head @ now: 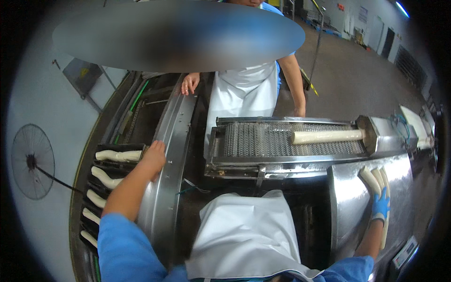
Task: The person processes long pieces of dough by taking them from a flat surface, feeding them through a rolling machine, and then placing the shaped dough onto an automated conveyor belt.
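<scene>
My left hand (pixel 154 159), bare, rests at the steel edge rail (pixel 169 141) of a conveyor with dark trays, beside the tray nearest the rail's middle; its fingertips are partly hidden. Long pale dough pieces (pixel 118 155) lie in several of these trays. My right hand (pixel 381 204), in a blue and white glove, lies on several pale dough strips (pixel 370 180) on a steel table (pixel 348 197); whether its fingers close on one is unclear. One thick dough roll (pixel 324 136) lies on the wire mesh belt (pixel 259 139), its right end at a steel housing's mouth.
Across the mesh belt stands a co-worker in a white apron (pixel 243 91), one hand (pixel 190 84) on the steel rail. A wire fan (pixel 32 161) stands at far left. A device with a display (pixel 405 252) is at lower right. A metal pole (pixel 319 46) stands behind.
</scene>
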A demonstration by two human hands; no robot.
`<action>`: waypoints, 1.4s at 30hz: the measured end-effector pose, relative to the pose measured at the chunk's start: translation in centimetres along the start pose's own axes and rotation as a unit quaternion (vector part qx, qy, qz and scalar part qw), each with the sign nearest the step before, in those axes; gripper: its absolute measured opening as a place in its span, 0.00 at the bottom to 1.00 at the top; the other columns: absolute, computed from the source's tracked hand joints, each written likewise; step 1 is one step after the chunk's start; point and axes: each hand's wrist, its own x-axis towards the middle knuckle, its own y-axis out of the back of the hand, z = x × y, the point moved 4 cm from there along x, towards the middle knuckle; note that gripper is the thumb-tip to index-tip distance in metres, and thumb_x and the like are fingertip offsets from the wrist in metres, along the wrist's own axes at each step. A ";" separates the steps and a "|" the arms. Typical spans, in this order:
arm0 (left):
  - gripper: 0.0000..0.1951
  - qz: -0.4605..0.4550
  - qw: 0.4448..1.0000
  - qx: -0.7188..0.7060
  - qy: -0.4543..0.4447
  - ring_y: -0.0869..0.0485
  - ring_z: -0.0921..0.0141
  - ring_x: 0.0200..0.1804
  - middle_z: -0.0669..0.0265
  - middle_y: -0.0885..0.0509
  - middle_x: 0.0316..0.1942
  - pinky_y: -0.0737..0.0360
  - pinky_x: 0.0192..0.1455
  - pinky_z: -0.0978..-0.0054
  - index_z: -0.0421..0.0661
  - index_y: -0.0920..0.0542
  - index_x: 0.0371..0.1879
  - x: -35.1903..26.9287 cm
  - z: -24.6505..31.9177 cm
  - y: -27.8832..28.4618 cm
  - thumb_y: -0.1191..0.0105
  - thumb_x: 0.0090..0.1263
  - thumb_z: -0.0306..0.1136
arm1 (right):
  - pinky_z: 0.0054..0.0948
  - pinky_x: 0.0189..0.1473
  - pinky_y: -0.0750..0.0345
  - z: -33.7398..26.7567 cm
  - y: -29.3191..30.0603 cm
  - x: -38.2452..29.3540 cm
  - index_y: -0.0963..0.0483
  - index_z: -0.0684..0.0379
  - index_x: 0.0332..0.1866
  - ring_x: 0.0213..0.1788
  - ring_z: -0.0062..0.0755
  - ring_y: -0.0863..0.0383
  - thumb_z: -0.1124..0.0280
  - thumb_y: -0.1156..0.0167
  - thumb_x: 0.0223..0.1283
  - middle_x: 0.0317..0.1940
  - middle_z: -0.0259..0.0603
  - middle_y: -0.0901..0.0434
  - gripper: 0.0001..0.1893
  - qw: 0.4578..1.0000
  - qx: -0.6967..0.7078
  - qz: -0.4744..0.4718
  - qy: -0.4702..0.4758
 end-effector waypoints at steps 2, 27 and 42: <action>0.45 -0.021 1.000 -0.012 -0.008 0.44 0.52 0.70 0.45 0.37 0.65 0.53 0.73 0.57 0.35 0.23 0.53 0.1 0.1 0.8 0.25 0.30 0.46 | 0.52 0.63 0.36 1.3 -0.6 2.1 0.54 0.39 0.73 0.66 0.59 0.39 0.49 0.50 0.62 0.67 0.60 0.46 0.36 1.000 -0.005 -0.004 -0.006; 0.29 -0.003 0.992 -0.123 0.029 0.42 0.56 0.71 0.51 0.35 0.66 0.57 0.74 0.61 0.40 0.22 0.54 7.4 -1.9 -2.2 0.37 0.52 0.40 | 0.37 0.63 0.33 -43.3 7.5 -19.5 0.30 0.61 0.58 0.61 0.51 0.30 0.66 0.39 0.55 0.58 0.54 0.29 0.25 0.717 0.409 -0.023 0.564; 0.23 0.060 0.993 -0.092 0.038 0.39 0.56 0.69 0.53 0.32 0.64 0.56 0.73 0.58 0.46 0.20 0.52 6.1 -1.4 -1.3 0.44 0.59 0.44 | 0.35 0.42 0.23 -48.9 7.4 -27.1 0.23 0.61 0.40 0.39 0.39 0.18 0.68 0.31 0.38 0.35 0.45 0.18 0.19 0.693 0.330 -0.166 0.619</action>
